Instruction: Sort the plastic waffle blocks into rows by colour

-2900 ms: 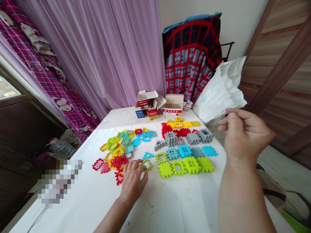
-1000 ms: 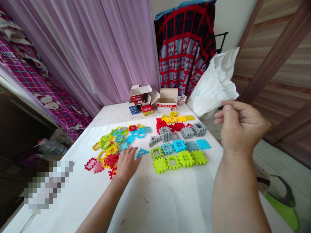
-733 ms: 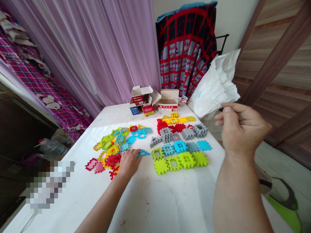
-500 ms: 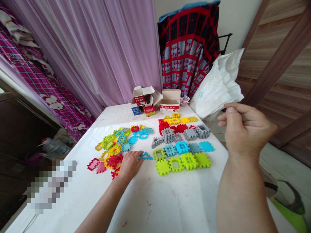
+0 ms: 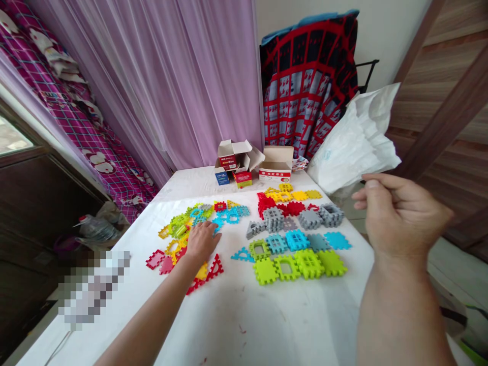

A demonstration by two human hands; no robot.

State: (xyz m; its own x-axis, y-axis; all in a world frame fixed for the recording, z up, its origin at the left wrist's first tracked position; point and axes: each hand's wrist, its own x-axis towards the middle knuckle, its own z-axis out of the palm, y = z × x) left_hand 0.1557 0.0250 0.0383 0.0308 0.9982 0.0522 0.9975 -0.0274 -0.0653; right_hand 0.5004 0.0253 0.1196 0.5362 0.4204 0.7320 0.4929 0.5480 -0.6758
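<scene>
My left hand (image 5: 203, 240) lies palm down over the mixed pile of plastic interlocking pieces, fingers stretched out beside the blue pieces (image 5: 219, 222). What lies under its palm is hidden. Yellow pieces (image 5: 173, 248) and a red triangle piece (image 5: 216, 267) are close to it. My right hand (image 5: 404, 216) is raised off the table's right edge, thumb and index finger pressed together, with nothing visible in them. A blue triangle piece (image 5: 242, 254) rests left of the row of lime green pieces (image 5: 310, 263).
Blue squares (image 5: 296, 239), grey pieces (image 5: 273, 219), red pieces (image 5: 293, 208) and yellow pieces (image 5: 300, 195) lie grouped by colour on the right. Cardboard boxes (image 5: 275, 165) stand at the back of the white table (image 5: 244, 315). A white bag (image 5: 353, 145) hangs beyond the right edge.
My left hand has moved away from the blue triangle piece, leftward and back to the mixed pile. My right hand keeps its raised pose. The whole view has shifted slightly.
</scene>
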